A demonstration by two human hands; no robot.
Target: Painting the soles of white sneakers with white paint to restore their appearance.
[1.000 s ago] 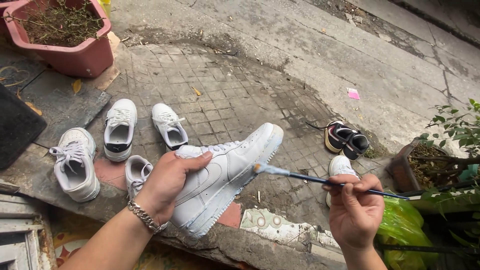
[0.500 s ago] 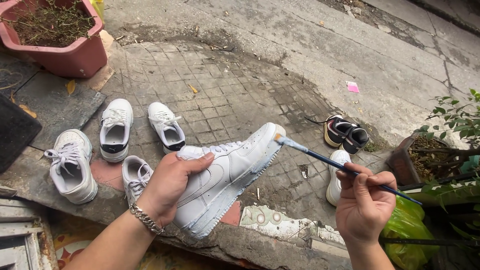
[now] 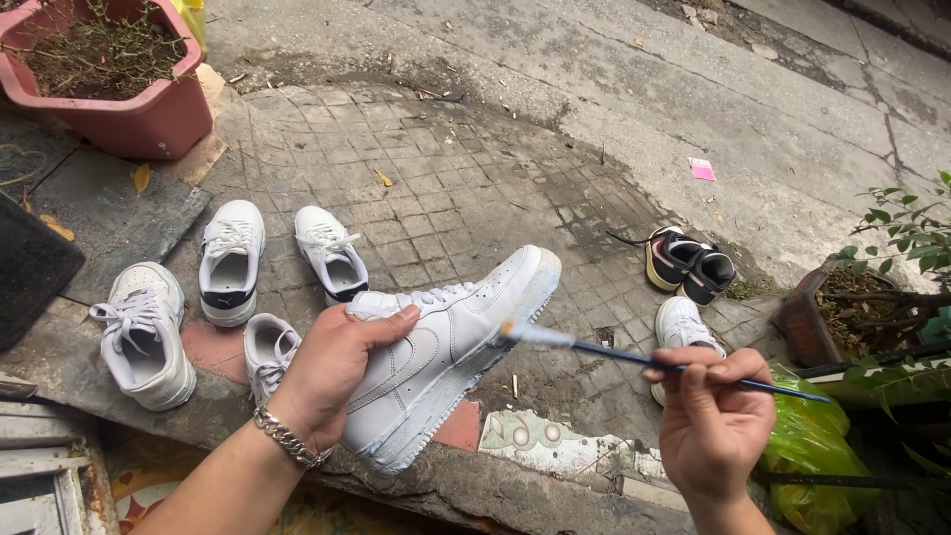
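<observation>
Head view: a white sneaker (image 3: pixel 451 347) is gripped at its heel by the left hand (image 3: pixel 332 372), fingers curled over the collar; its toe is tilted far and right. A thin blue paintbrush (image 3: pixel 654 360) is pinched by the right hand (image 3: pixel 715 421); its bristle tip is laid against the sole edge.

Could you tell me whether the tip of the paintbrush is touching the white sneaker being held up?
Touching. The head view shows the paintbrush tip meeting the sole edge of the white sneaker, with no gap visible.

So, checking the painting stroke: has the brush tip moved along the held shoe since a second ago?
Yes. The brush tip went from mid-sole to the toe, then back to mid-sole of the white shoe.
</observation>
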